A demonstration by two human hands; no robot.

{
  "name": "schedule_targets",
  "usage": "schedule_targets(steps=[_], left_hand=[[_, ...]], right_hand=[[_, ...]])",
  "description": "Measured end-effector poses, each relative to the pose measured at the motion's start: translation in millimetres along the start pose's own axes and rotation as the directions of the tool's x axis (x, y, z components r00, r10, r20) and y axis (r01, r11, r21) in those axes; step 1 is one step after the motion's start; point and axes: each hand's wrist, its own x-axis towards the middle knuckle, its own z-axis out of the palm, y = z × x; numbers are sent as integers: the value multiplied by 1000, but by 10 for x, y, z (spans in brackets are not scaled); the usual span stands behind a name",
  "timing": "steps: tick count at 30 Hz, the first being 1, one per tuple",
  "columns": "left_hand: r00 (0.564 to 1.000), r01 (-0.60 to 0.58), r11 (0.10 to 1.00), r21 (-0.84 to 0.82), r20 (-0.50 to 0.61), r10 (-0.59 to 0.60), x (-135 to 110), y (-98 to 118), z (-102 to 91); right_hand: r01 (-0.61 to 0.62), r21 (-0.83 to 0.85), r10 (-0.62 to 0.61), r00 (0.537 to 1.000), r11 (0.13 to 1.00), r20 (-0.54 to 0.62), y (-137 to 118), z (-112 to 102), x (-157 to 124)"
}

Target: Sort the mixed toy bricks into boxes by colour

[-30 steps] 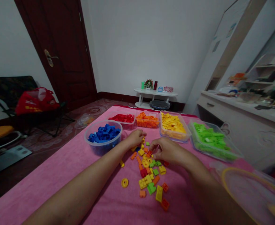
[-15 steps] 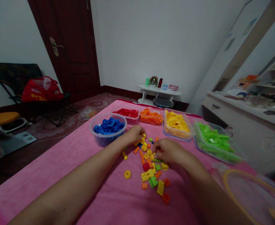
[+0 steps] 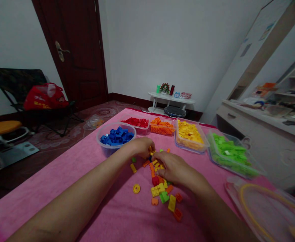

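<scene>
A loose pile of small yellow, orange, red and green bricks [image 3: 162, 193] lies on the pink cloth [image 3: 61, 188]. My left hand [image 3: 141, 147] rests at the pile's far left edge, fingers curled around small yellow pieces. My right hand [image 3: 171, 168] lies over the pile's middle, fingers bent down onto the bricks; what they pinch is hidden. The two hands almost touch. A single yellow round piece [image 3: 136, 188] sits alone to the left of the pile.
Behind the hands stand containers: a round tub of blue bricks [image 3: 115, 137], trays of red [image 3: 137, 122], orange [image 3: 161, 126], yellow [image 3: 189, 134] and green bricks [image 3: 231, 153]. A clear lid with a yellow rim [image 3: 270, 208] lies at the right. A drawer unit [image 3: 260, 134] flanks the table.
My right hand has slid left and nearer across the pile, closing the gap to my left hand. My left hand has stayed at the pile's far edge.
</scene>
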Motion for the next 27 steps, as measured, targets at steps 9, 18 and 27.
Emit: schedule_targets(steps=[9, 18, 27], left_hand=[[997, 54, 997, 59, 43, -57, -13, 97, 39], [999, 38, 996, -78, -19, -40, 40, 48, 142], [902, -105, 866, -488, -414, -124, 158, 6, 6]], right_hand=[[-41, 19, 39, 997, 999, 59, -4, -56, -9], [37, 290, -71, 992, 956, 107, 110, -35, -9], [-19, 976, 375, 925, 217, -66, 292, -156, 100]])
